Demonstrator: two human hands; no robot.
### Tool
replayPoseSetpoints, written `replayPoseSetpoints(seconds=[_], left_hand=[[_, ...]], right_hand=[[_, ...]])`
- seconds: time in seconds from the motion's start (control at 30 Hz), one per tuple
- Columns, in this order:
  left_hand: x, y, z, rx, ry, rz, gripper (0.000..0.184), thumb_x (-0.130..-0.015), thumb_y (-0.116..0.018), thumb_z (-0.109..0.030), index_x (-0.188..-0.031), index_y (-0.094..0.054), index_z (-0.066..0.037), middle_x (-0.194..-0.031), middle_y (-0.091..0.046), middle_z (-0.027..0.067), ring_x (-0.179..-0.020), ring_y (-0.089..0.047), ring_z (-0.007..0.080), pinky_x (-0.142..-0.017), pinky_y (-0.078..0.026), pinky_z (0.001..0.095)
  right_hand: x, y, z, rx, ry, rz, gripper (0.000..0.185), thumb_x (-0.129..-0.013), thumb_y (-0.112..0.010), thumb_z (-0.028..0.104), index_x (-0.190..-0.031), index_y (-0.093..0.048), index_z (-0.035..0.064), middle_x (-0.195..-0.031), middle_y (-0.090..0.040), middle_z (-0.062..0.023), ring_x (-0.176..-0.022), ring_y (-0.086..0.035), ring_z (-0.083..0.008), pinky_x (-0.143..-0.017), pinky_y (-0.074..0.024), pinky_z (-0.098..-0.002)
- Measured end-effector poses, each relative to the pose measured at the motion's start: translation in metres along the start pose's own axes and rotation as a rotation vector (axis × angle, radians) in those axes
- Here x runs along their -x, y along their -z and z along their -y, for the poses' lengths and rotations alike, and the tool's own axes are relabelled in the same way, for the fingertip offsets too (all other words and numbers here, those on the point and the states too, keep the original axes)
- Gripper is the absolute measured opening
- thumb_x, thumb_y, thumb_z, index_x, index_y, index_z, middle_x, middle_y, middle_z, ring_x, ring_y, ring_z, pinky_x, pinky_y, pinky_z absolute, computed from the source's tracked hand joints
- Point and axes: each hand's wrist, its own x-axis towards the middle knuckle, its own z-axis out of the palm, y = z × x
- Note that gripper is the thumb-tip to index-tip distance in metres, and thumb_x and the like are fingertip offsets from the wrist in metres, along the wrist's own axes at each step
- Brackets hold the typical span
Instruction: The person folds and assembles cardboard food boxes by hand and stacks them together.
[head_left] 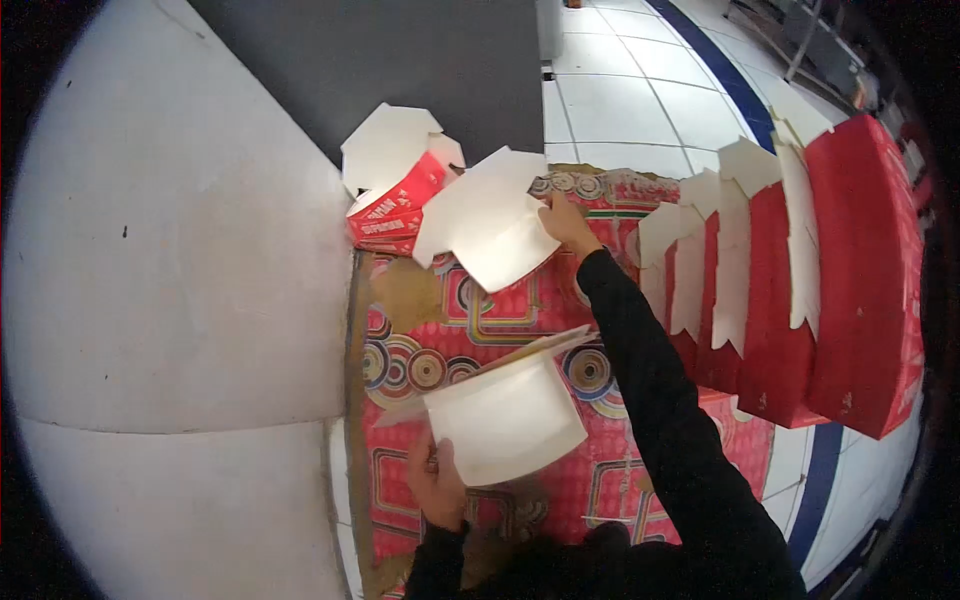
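My left hand (438, 485) is closed on the near left edge of a paper food box (510, 425), with its white inside facing up and its flaps spread. Farther forward, my right hand (570, 226) grips the right edge of another paper food box (490, 215), also white side up. This second box lies against a group of red printed boxes (385, 222) with white flaps, beside the wall corner. The undersides of both held boxes are hidden.
Nested stacks of red boxes (865, 280) with white flaps stand at the right. A worn red patterned mat (520, 310) covers the floor, with white tiles (625, 100) beyond. A pale wall panel (180, 250) rises at left, a dark grey panel (400, 65) ahead.
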Motion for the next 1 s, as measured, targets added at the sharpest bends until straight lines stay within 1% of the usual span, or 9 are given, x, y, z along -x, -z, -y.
replayPoseSetpoints(seconds=[0.17, 0.3, 0.33, 0.43, 0.53, 0.67, 0.8, 0.87, 1.0], left_hand=[[-0.011, 0.012, 0.028, -0.382, -0.086, -0.051, 0.025, -0.092, -0.06, -0.005, -0.114, -0.061, 0.007, -0.103, -0.065, 0.0125, -0.094, -0.06, 0.0224, -0.09, -0.047, 0.0366], [-0.025, 0.006, 0.019, -0.127, -0.097, 0.071, 0.038, -0.098, -0.056, -0.013, -0.13, -0.054, 0.007, -0.119, -0.062, 0.0202, -0.106, -0.059, 0.0266, -0.096, -0.046, 0.0358], [-0.033, 0.007, 0.031, -0.262, -0.187, 0.12, 0.039, -0.098, -0.055, -0.013, -0.133, -0.053, 0.006, -0.123, -0.061, 0.0205, -0.107, -0.058, 0.0264, -0.096, -0.046, 0.036], [-0.022, 0.001, -0.018, -0.515, 0.01, 0.014, 0.046, -0.103, -0.046, -0.024, -0.138, -0.049, 0.006, -0.136, -0.052, 0.0262, -0.115, -0.056, 0.0327, -0.1, -0.045, 0.0365], [-0.055, 0.005, 0.05, 0.16, -0.164, 0.13, 0.047, -0.099, -0.055, -0.015, -0.141, -0.044, 0.004, -0.137, -0.05, 0.0209, -0.118, -0.053, 0.0291, -0.1, -0.044, 0.038], [-0.031, -0.001, 0.029, 0.152, -0.183, 0.067, 0.05, -0.1, -0.055, -0.016, -0.143, -0.04, 0.004, -0.142, -0.047, 0.0211, -0.12, -0.052, 0.0306, -0.102, -0.043, 0.04], [-0.057, 0.0, 0.094, -0.183, -0.792, -0.034, 0.048, -0.1, -0.051, -0.014, -0.144, -0.037, 0.0, -0.139, -0.048, 0.0201, -0.125, -0.05, 0.0292, -0.105, -0.042, 0.0394], [-0.02, -0.007, 0.023, 0.378, -0.193, 0.111, 0.046, -0.101, -0.05, -0.016, -0.141, -0.039, 0.004, -0.137, -0.048, 0.0212, -0.121, -0.051, 0.0293, -0.102, -0.042, 0.0392], [-0.049, 0.0, 0.051, 0.083, -0.407, 0.133, 0.043, -0.102, -0.045, -0.017, -0.14, -0.041, 0.002, -0.136, -0.049, 0.0195, -0.121, -0.05, 0.0283, -0.103, -0.04, 0.0388]], right_hand=[[0.016, 0.03, 0.036, -0.329, 0.039, -0.178, 0.034, -0.094, -0.044, 0.025, -0.112, -0.055, -0.0022, -0.097, -0.066, -0.0288, -0.094, -0.064, -0.0451, -0.081, -0.0484, -0.0551], [0.019, 0.07, 0.088, -0.328, 0.139, -0.458, 0.039, -0.105, -0.029, 0.036, -0.118, -0.048, 0.0041, -0.094, -0.064, -0.0306, -0.093, -0.062, -0.0473, -0.08, -0.0454, -0.0591], [0.061, 0.126, 0.143, -0.437, -0.05, -0.343, 0.037, -0.105, -0.032, 0.032, -0.129, -0.044, 0.0069, -0.106, -0.061, -0.0319, -0.101, -0.059, -0.0476, -0.087, -0.0437, -0.0577], [0.11, 0.169, 0.212, -0.415, 0.247, -0.623, 0.04, -0.103, -0.037, 0.026, -0.136, -0.035, 0.0033, -0.119, -0.054, -0.0279, -0.106, -0.055, -0.0439, -0.095, -0.0427, -0.0481], [0.179, 0.221, 0.234, -0.643, 0.374, -0.454, 0.043, -0.103, -0.04, 0.024, -0.141, -0.031, 0.0048, -0.132, -0.046, -0.0305, -0.121, -0.049, -0.0429, -0.104, -0.0367, -0.0468], [0.255, 0.228, 0.229, -0.711, 0.297, 0.027, 0.046, -0.106, -0.039, 0.032, -0.14, -0.026, 0.0055, -0.135, -0.048, -0.0174, -0.118, -0.057, -0.0299, -0.103, -0.04, -0.0387], [0.29, 0.174, 0.184, -0.523, 0.158, 0.211, 0.045, -0.104, -0.04, 0.034, -0.138, -0.03, 0.0062, -0.135, -0.049, -0.023, -0.121, -0.056, -0.037, -0.1, -0.0422, -0.0444], [0.293, 0.147, 0.163, -0.437, 0.151, 0.147, 0.046, -0.103, -0.042, 0.035, -0.137, -0.032, 0.0065, -0.133, -0.049, -0.0278, -0.12, -0.055, -0.0431, -0.097, -0.0442, -0.0495], [0.305, 0.136, 0.165, -0.278, 0.132, 0.083, 0.042, -0.102, -0.042, 0.034, -0.137, -0.035, 0.0104, -0.131, -0.046, -0.0342, -0.113, -0.055, -0.0501, -0.096, -0.0443, -0.0533]])
